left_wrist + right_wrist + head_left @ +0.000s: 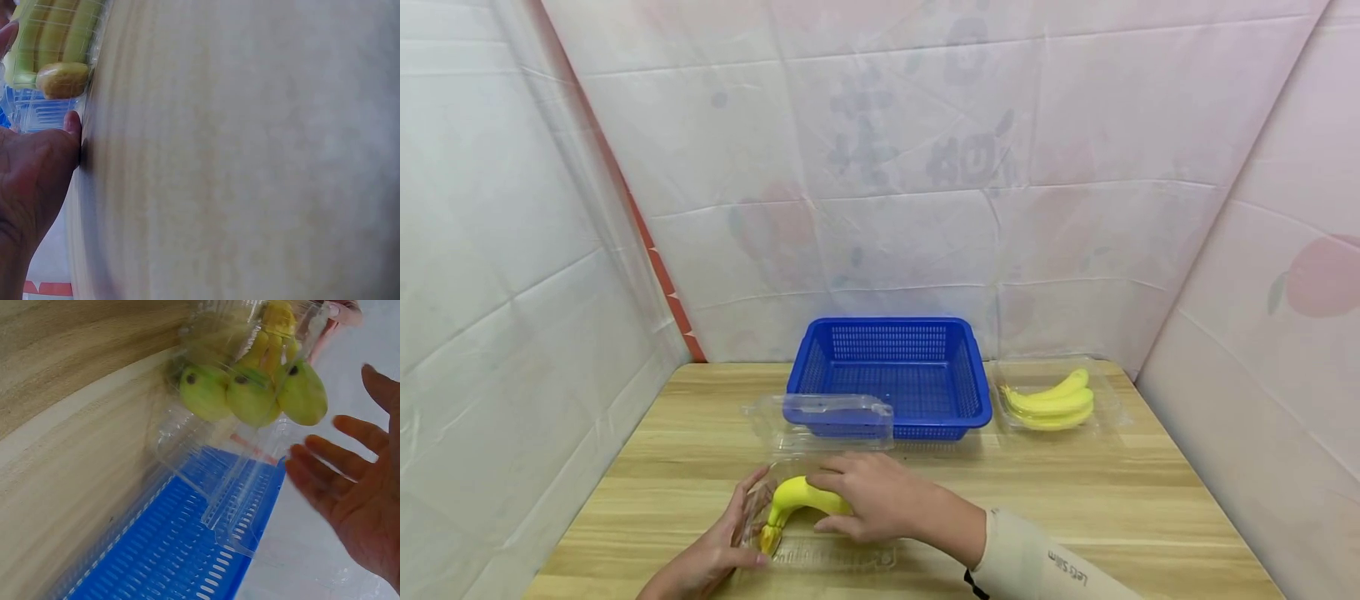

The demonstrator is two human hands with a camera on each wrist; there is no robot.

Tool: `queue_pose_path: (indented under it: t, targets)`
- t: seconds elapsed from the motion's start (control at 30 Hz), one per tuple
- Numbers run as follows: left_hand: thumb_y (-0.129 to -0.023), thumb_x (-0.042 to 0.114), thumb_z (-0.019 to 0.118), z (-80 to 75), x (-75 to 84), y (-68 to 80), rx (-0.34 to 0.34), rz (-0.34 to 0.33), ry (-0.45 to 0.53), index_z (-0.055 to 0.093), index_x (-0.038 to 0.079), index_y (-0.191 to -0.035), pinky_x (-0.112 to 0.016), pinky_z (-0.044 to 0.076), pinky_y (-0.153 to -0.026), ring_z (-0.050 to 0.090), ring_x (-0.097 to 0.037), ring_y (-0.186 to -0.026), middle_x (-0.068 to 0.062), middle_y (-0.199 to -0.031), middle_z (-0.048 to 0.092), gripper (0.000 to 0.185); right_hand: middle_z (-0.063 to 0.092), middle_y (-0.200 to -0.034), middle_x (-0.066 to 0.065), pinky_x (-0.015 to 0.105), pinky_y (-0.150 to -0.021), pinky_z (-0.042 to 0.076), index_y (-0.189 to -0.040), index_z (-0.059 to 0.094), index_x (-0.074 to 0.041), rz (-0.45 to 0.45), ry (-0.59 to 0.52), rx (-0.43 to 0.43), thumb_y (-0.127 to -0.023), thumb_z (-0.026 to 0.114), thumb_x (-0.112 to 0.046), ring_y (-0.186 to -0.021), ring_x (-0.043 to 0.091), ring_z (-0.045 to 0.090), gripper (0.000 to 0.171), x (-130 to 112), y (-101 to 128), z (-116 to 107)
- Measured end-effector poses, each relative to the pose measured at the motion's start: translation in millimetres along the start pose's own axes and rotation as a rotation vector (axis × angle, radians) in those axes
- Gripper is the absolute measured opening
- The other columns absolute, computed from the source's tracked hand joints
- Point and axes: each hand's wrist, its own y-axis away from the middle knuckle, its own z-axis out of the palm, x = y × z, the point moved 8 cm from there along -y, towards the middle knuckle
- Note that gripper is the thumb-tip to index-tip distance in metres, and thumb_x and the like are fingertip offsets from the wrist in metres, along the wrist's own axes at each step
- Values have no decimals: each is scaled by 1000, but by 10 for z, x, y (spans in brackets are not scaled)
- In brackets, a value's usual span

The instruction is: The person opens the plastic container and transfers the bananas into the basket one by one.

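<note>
A bunch of yellow bananas [805, 497] lies in an open clear plastic box [835, 557] at the table's front. Three green-tinted banana ends [253, 400] show in the right wrist view. At the box's left side, my left hand [718, 542] holds it between thumb and fingers; its thumb [72, 125] lies low by the tabletop. My right hand [880, 500] is over the bananas in the head view, hiding their right part. Seen from the right wrist, this hand [356, 481] has loosely spread fingers, apart from the fruit. The clear lid [823, 421] stands raised on the far side.
A blue plastic basket [889, 429] stands behind the box, partly seen through the raised lid. Another clear box [1108, 417] with bananas [1048, 404] is at the table's back right. White printed sheets [880, 167] enclose the wooden table [1075, 508] at the back and sides.
</note>
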Motion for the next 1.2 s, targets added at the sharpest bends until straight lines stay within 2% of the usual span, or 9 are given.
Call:
queue_pose_path:
  t: [0.27,0.5,0.63,0.7,0.77,0.87,0.93,1.03,1.2]
  targets:
    - [-95,5,69,-5,2,-13,-10,24,-9,-26,25,-167,-5,31,-110,23,34,-136,-35,-171,-28,121,60,-157,1,44,-105,60,-164,41,-34,148,-70,-151,-93,66,-74,-131,23,68,85,68,33,217]
    - [-95,7,69,-13,-17,-10,0,10,-11,-24,27,-167,-7,33,-110,22,27,-142,-35,-172,-25,120,62,-154,1,42,-96,62,-167,36,-35,198,-68,-175,-92,77,-62,-121,21,72,90,60,3,294]
    - [-95,7,69,-5,-8,-4,7,-5,-8,-23,28,-168,-9,34,-110,5,-19,-166,-35,-173,-24,119,68,-142,2,37,-89,62,-168,31,-38,225,-104,-191,-90,84,-48,-103,15,71,95,73,-8,349]
    - [-95,7,69,-5,-13,-12,7,-17,-8,-23,29,-167,-8,35,-110,-10,-42,-164,-34,-173,-24,120,70,-135,2,34,-85,60,-168,29,-40,237,-125,-201,-89,86,-43,-96,12,68,98,84,-9,372]
    - [-94,7,70,-6,-14,-24,9,-26,-14,-24,28,-167,-8,34,-110,-19,-51,-159,-33,-173,-23,121,70,-130,3,32,-83,59,-169,27,-42,247,-142,-211,-89,86,-41,-93,11,66,99,91,-1,384]
    - [-93,8,71,-23,-8,-39,14,-29,-51,-24,26,-167,-24,33,-122,-19,-55,-158,-35,-173,-21,122,70,-132,5,33,-84,59,-169,25,-44,259,-159,-222,-89,86,-39,-96,12,67,100,103,8,396]
    - [-93,9,71,-34,0,-46,18,-33,-76,-24,25,-167,-44,29,-129,-16,-57,-159,-35,-174,-19,122,69,-132,5,34,-85,59,-168,24,-45,270,-171,-229,-90,86,-38,-96,12,66,100,111,13,405]
    - [-94,9,71,-35,7,-51,10,-41,-84,-26,23,-167,-73,15,-127,-16,-59,-159,-35,-173,-21,123,70,-126,5,32,-82,58,-168,24,-48,288,-183,-238,-90,86,-35,-92,11,64,100,124,17,425]
    - [-93,6,71,-38,9,-55,4,-60,-55,-28,26,-167,-71,14,-127,-18,-56,-159,-31,-174,-25,125,70,-115,4,29,-74,55,-168,25,-48,294,-188,-235,-91,84,-31,-81,9,58,98,125,7,434]
